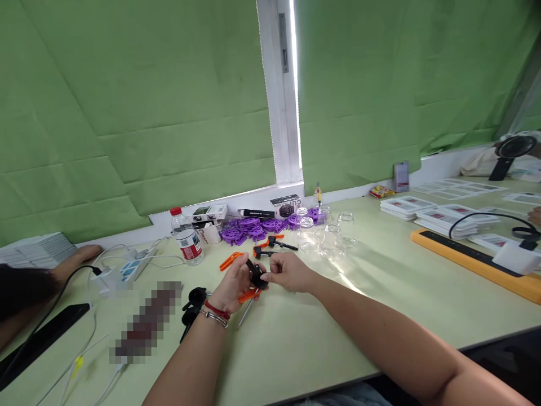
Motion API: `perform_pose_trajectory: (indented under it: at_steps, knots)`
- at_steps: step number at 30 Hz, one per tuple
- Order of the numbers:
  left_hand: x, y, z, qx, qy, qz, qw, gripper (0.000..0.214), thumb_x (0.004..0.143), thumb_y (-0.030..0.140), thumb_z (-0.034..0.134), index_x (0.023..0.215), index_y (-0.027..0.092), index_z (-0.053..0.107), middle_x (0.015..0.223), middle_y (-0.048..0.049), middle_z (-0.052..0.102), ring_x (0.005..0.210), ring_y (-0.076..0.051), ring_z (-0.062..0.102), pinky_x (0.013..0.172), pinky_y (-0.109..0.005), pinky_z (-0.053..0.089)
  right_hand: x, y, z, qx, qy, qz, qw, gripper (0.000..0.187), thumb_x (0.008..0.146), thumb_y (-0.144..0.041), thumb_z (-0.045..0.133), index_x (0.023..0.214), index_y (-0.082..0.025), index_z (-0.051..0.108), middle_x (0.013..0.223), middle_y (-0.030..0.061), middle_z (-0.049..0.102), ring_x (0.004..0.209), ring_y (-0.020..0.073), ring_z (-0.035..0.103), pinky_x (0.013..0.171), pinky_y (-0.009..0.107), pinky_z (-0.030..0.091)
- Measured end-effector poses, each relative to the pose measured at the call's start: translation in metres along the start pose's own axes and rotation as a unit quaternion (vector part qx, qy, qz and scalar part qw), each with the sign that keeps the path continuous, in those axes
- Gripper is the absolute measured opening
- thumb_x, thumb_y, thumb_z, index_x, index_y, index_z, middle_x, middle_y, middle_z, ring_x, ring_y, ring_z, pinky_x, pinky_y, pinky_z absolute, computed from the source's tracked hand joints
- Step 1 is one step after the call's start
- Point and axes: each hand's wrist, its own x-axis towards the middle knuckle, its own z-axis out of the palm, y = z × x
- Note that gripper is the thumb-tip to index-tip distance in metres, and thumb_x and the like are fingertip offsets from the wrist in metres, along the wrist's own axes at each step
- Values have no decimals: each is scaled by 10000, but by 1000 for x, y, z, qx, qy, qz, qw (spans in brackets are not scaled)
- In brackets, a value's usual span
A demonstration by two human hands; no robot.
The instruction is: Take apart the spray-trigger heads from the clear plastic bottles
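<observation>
My left hand (231, 286), with a red cord and a silver bracelet at the wrist, is closed around a black plastic clamp (258, 277) with an orange handle (248, 295). A thin metal rod (246, 312) sticks out below it. My right hand (291, 272) is closed, its thumb and curled fingers pinching the clamp's right side; the exact grip point is partly hidden. Just beyond my hands lie more orange-and-black clamps (275, 245) and an orange handle piece (230, 260). Black cup-shaped parts (195, 301) rest left of my left wrist.
Behind are purple plastic pieces (249, 228), clear cups (332, 239), a bottle (188, 242) and boxes (209, 213). An orange power strip (473, 262) and card stacks (443, 217) lie right. Cables, a power strip (137, 268) and another person's arm (78, 260) are left.
</observation>
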Motion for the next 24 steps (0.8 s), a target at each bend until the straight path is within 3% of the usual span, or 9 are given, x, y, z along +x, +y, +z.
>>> perform_pose_trajectory:
  at_steps: [2,4,7,9,11,15,19,21,24]
  knots:
    - [0,-1,1,40,52,92,994,564,763,695,408,963,185,544,871,-63,563,780,-199,569,555,-261,429,-1,-6,3,117,-32,31,992,433,720,-562,638,628,-172,476,542,-38,511,424,47,341,411,201,234]
    - [0,-4,2,142,108,199,964,546,775,673,439,1040,201,513,996,-77,551,904,-213,542,726,-310,453,-3,-11,5,235,-96,75,964,505,767,-654,519,717,-152,543,593,13,597,402,61,407,381,206,239]
    - [3,-11,3,336,156,325,870,653,711,646,583,1194,227,446,1301,-128,406,1232,-293,373,1016,-425,313,-5,-14,4,326,-148,107,928,476,762,-613,563,731,-138,565,573,13,605,381,65,443,353,196,225]
    - [5,-15,2,428,164,368,809,787,644,644,657,1268,232,411,1444,-153,226,1356,-344,190,1082,-491,201,-5,-15,2,331,-149,111,925,366,726,-487,667,690,-142,552,502,-29,556,358,50,412,352,187,232]
    - [6,-17,2,486,167,384,767,904,583,649,702,1318,236,376,1492,-164,113,1385,-375,108,1086,-527,179,-4,-13,-1,311,-147,116,932,289,703,-392,699,681,-145,551,464,-52,523,343,45,392,356,186,256]
    - [6,-16,0,532,215,415,706,998,597,600,728,1398,234,258,1511,-182,71,1399,-376,84,1085,-547,183,2,-4,-9,217,-88,91,968,230,733,-352,650,692,-148,552,572,-23,576,397,52,431,397,192,314]
    - [11,-13,-11,504,354,439,655,668,807,405,598,1361,199,287,1489,-191,187,1394,-312,168,1094,-521,182,14,18,-25,-14,69,62,996,140,821,-286,533,823,-155,584,673,1,589,506,90,481,499,222,362]
    - [15,-13,-20,467,443,414,643,537,825,339,566,1294,178,358,1437,-194,304,1358,-302,259,1083,-506,216,20,32,-34,-179,142,57,972,162,869,-261,461,837,-163,586,704,23,592,589,122,514,539,234,347]
    - [23,-14,-34,414,536,320,663,463,799,287,568,1215,154,415,1312,-178,458,1260,-306,396,1044,-492,287,29,50,-41,-346,171,107,916,178,895,-218,413,834,-171,573,743,48,608,672,157,550,552,241,309]
